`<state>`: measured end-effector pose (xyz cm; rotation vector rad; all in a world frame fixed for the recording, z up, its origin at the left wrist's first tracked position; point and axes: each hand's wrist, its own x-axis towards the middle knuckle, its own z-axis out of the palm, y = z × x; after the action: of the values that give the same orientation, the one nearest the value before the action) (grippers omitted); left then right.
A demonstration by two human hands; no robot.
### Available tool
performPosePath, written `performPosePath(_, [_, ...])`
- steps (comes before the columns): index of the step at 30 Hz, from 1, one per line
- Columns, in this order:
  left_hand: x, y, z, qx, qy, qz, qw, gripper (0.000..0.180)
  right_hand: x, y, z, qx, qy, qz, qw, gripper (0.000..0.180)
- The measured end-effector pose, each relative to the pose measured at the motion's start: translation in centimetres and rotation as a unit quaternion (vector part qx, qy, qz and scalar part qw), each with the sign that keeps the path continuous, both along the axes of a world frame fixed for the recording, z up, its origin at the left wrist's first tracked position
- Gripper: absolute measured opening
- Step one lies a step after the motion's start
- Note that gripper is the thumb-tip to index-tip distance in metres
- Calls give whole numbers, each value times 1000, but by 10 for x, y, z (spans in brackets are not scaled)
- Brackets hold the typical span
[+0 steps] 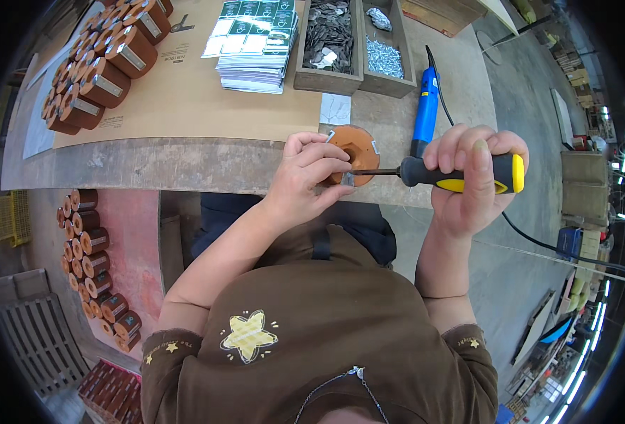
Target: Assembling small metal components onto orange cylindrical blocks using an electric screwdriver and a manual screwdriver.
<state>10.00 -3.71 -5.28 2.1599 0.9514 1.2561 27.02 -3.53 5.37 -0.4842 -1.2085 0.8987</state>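
Apparently to stop it turning, I'm pinching the brown spool in the fingers of my left hand by the near edge of the bench, while my right hand is gripping the screwdriver, seemingly for leverage against the spool's rim.

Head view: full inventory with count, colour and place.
Table: one, grey-brown, upper centre.
Cardboard: one, tan, on table.
Trays: two, brown, far side.
Flat pieces: many, dark, left tray.
Metal parts: many, silvery, right tray.
Printed sheets: one stack, green-white, left of trays.
Corded tool: one, blue, table's right.
Table spools: many, brown, upper left.
Lower spools: many, brown, lower left.
Basket: one, yellow, far left.
Background clutter: uncountable, mixed, right.
Held spool: one, brown, near edge.
Screwdriver: one, black-yellow, right of held spool.
Shirt: one, brown, lower centre.
Left hand: one, bare, at spool.
Right hand: one, bare, on screwdriver.
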Motion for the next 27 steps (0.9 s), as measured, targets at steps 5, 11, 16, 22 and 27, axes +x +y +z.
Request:
performPosePath(5, [0, 0, -1, -2, -1, 0, 1000, 28, 0, -1, -2, 3, -7, 2, 1000, 20])
performPosePath(11, [-1, 0, 0, -6, 9, -10, 1000, 28, -1, -2, 4, 10, -33, 37, 999, 24])
performPosePath(16, [-1, -1, 1, -7, -1, 1, 1000, 29, -10, -4, 18, -24, -129, 38, 991, 29])
performPosePath(22, [0, 0, 0, -7, -10, -5, 1000, 29, -20, -10, 4, 2, -111, -13, 994, 29])
performPosePath(27, [-2, 1, 0, -7, -7, -15, 1000, 27, -14, 0, 5, 30, -72, 120, 990, 28])
